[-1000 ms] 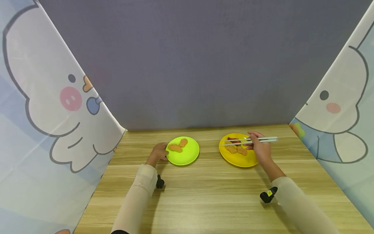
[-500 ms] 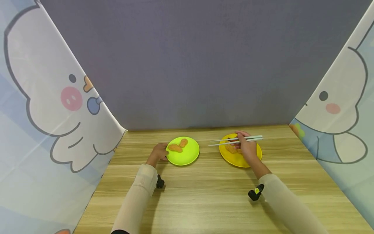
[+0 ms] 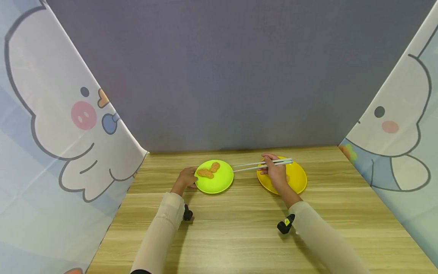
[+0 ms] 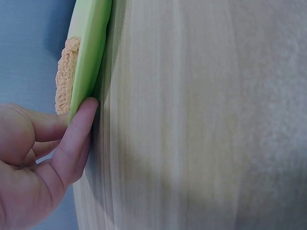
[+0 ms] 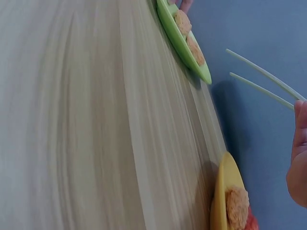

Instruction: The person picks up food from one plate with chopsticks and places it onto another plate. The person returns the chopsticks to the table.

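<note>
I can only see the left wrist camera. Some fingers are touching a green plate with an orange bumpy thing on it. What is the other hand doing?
Observer: The right hand holds a pair of pale chopsticks. Their tips reach to the right edge of your green plate.
Operator: Are they carrying any food?
Observer: No. In the right wrist view the two tips are apart with nothing between them.
Operator: Is there any other food around?
Observer: Yes. A yellow plate lies under the right hand, and the right wrist view shows a nugget on it next to something red.
</note>
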The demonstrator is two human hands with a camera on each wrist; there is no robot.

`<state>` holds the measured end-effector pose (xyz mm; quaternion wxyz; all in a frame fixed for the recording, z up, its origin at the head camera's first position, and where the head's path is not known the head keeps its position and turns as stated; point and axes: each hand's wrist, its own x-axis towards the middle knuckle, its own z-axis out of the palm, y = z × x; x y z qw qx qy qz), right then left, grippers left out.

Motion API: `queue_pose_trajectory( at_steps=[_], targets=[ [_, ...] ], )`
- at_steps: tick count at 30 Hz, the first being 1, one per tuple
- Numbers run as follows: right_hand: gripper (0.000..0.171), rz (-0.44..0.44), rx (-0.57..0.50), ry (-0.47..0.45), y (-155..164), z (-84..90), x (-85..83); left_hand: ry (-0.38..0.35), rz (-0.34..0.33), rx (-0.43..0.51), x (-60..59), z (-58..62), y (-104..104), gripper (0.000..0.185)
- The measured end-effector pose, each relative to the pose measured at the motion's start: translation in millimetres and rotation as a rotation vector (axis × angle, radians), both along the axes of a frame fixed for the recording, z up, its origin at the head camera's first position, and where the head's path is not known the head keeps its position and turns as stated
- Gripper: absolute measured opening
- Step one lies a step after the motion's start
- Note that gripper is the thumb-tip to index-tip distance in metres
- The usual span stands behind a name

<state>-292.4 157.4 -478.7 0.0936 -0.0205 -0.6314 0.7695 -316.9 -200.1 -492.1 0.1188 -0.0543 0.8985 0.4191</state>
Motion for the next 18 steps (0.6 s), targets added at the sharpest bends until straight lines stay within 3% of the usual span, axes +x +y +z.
queue_pose_trajectory(
  at_steps=[13,18],
  targets=[
    [0.026,0.026,-0.044,0.023,-46,-7.0,-6.8,-0.017,-0.007,-0.006,-0.9,-0.2,-1,0.052],
    [0.024,0.022,-0.007,0.032,-65,-7.5,-8.2,-0.017,-0.002,-0.004,-2.1,-2.2,-1,0.051]
  ],
)
